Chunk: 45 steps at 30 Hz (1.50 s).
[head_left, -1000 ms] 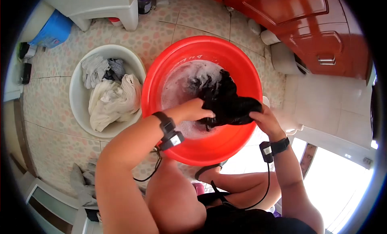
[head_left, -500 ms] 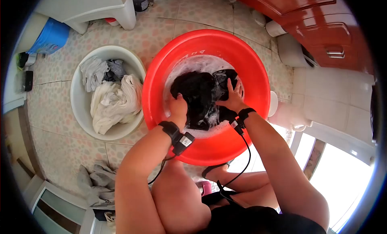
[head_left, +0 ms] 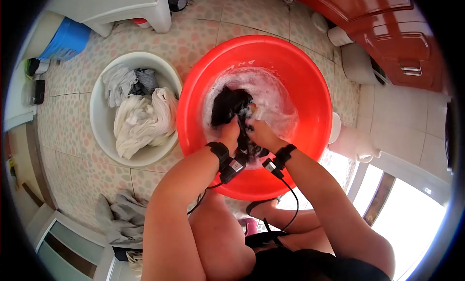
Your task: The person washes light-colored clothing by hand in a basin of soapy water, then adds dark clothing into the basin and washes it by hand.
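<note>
Inside the large red basin (head_left: 312,106), a bunched black cloth (head_left: 230,105) lies in sudsy water (head_left: 278,99). My left hand (head_left: 229,133) is closed on the left part of the cloth. Just right of it, my right hand (head_left: 262,134) grips the same cloth, its fingers curled and partly hidden by dark fabric. The two hands are close together near the middle of the basin. Part of the cloth hangs down between and below them.
A white tub (head_left: 100,131) with grey and cream clothes (head_left: 145,123) stands left of the basin. Grey clothes (head_left: 121,218) lie on the floor at lower left. A blue bucket (head_left: 65,39) is at upper left, red cabinets (head_left: 387,39) at upper right, a pinkish jug (head_left: 353,143) at right.
The spread black cloth is now gathered into a smaller bunch. My right hand, flat with fingers apart half a second ago, has moved left and down and closed on it beside my left hand.
</note>
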Tool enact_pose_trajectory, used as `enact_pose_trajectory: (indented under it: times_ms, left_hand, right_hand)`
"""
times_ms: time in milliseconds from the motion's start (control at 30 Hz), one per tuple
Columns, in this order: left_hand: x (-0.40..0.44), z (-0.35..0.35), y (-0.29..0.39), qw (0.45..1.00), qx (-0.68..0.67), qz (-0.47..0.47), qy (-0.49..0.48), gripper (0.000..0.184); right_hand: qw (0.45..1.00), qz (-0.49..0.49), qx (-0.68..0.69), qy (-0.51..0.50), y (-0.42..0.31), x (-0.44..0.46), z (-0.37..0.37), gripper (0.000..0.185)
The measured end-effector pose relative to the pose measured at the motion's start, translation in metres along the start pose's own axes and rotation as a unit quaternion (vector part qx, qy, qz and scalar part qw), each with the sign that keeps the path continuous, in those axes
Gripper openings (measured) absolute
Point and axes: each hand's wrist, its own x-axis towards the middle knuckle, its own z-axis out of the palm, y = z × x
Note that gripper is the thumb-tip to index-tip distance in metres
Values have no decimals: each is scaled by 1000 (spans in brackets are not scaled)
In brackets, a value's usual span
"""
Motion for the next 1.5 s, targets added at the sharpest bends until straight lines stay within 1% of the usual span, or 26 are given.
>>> enact_pose_trajectory:
  times_ms: [33,67,133,167,267,333,400,467,533,600,667,700,733,800,900,933,967,1000,1067,1133,1200,1267,1300,1367,1467,1500]
  left_hand:
    - [-14,6,12,996,49,-13,76,54]
    - [-4,5,9,996,47,-11,78,54]
    - [-6,11,13,972,142,92,164,55]
    - [-10,12,12,980,111,89,140,58]
    - [11,16,4,945,197,146,219,57]
    - [-21,21,29,952,177,155,198,57]
    - [-32,17,40,958,159,162,177,57]
    - [-19,12,38,977,74,142,143,57]
    - [-12,11,34,977,46,159,137,61]
    - [-11,13,33,969,87,112,200,62]
    - [-21,17,32,972,111,107,178,62]
    - [-26,18,30,973,136,102,158,63]
    - [-25,17,25,973,136,103,158,63]
    - [-12,13,10,956,259,91,101,62]
    - [14,2,-18,962,270,19,35,48]
    - [21,0,-31,959,283,-14,-8,41]
    - [77,-16,-80,958,281,29,43,34]
    - [54,-11,-69,958,282,29,46,34]
    - [-23,13,-16,995,59,72,-22,33]
    - [-18,11,-9,994,-17,108,30,34]
    - [17,-11,-18,961,-11,218,170,40]
    - [3,-8,-1,966,-68,141,205,41]
    - [0,-5,2,968,-92,133,193,42]
    - [-6,1,7,971,-150,122,143,45]
    - [-10,7,25,966,-234,102,43,51]
    - [-10,8,34,963,-253,96,12,52]
  right_hand:
    - [998,-47,29,29,-11,-8,-4,21]
    - [998,-50,29,28,-19,-15,-9,21]
    - [998,34,35,-35,-25,-32,-18,29]
    - [996,57,2,-67,-18,-38,-19,35]
    - [988,24,-87,-123,-21,-60,-40,36]
    - [982,38,-117,-144,-21,-71,-49,32]
    - [944,-42,-257,-202,-6,-83,-54,26]
    - [942,-52,-268,-195,2,-96,-58,19]
    - [879,-150,-388,-233,3,-102,-70,21]
    - [867,-150,-401,-255,3,-103,-80,20]
    - [767,-97,-571,-277,-10,-101,-91,20]
    - [747,-72,-598,-281,-15,-99,-93,18]
    - [747,-72,-598,-281,-9,-95,-91,18]
    - [814,-51,-551,-176,6,-85,-83,20]
    - [986,79,-137,-57,-20,-40,-74,40]
    - [995,88,-49,10,-14,-24,-60,48]
    - [992,97,41,76,-3,-8,-42,58]
    - [992,96,43,75,-4,8,-29,58]
    - [953,256,155,56,-5,37,-11,69]
    - [967,228,94,69,24,59,8,69]
    - [976,200,31,77,37,70,11,69]
    - [961,171,-194,99,45,79,3,68]
    - [962,169,-193,99,40,86,2,68]
    - [923,250,130,263,23,91,-7,72]
    - [941,257,109,191,-31,92,-25,69]
    - [953,176,-126,212,-13,98,-7,58]
